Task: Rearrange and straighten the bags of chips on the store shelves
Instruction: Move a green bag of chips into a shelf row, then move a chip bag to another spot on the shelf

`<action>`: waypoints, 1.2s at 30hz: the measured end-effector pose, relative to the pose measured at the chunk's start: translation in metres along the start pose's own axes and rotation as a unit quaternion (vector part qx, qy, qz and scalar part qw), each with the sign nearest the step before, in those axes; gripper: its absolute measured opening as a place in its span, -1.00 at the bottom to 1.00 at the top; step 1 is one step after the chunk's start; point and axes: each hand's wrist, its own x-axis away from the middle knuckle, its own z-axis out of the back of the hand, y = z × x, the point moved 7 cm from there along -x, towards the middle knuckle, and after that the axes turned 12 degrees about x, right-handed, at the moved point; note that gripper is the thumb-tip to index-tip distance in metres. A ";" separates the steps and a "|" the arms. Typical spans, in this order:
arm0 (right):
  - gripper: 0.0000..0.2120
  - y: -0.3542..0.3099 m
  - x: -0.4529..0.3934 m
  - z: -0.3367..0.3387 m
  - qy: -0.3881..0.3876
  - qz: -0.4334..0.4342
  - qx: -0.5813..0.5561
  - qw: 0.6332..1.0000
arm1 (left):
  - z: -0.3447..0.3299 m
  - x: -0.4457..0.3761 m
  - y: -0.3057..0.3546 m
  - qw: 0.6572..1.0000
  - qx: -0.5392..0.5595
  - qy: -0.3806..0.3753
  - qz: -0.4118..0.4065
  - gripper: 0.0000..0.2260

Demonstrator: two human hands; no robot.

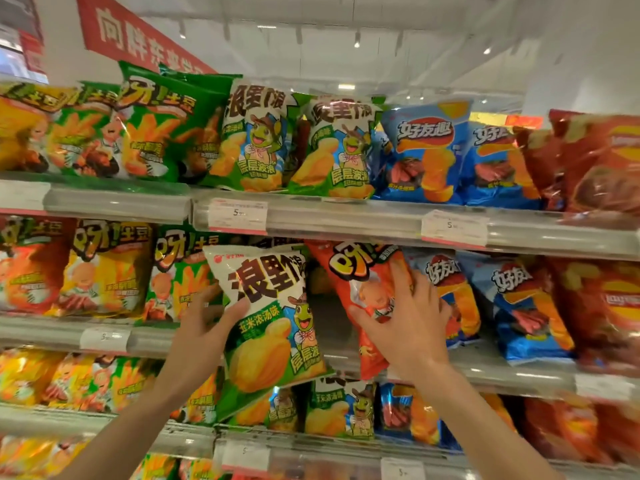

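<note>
My left hand grips the left edge of a white and green chip bag with a turtle cartoon, held tilted in front of the middle shelf. My right hand holds an orange-red chip bag, thumb on its front and fingers spread across it, leaning left at the middle shelf. Between the two bags there is a dark gap in the row. Blue bags stand just right of my right hand.
The top shelf rail carries price tags, with green, white-green, blue and red bags standing above it. Yellow and green bags fill the middle shelf's left side. Red bags sit at the right. Lower shelves hold more bags.
</note>
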 end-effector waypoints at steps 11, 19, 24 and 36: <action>-0.03 0.101 0.016 0.031 0.012 -0.090 0.030 0.995 | -0.107 -0.042 0.004 0.997 -0.027 0.063 -0.042 -0.30; -0.01 0.114 0.023 0.033 -0.008 -0.092 -0.002 0.996 | -0.153 -0.051 -0.016 0.990 -0.127 -0.052 0.021 -0.36; 0.03 0.091 0.020 0.029 -0.024 -0.055 -0.076 0.995 | -0.120 -0.043 -0.005 0.990 -0.141 -0.006 0.010 -0.58; -0.05 -0.029 0.041 0.029 -0.020 0.057 -0.152 0.987 | -0.099 0.013 0.014 0.972 0.113 -0.186 0.089 -0.63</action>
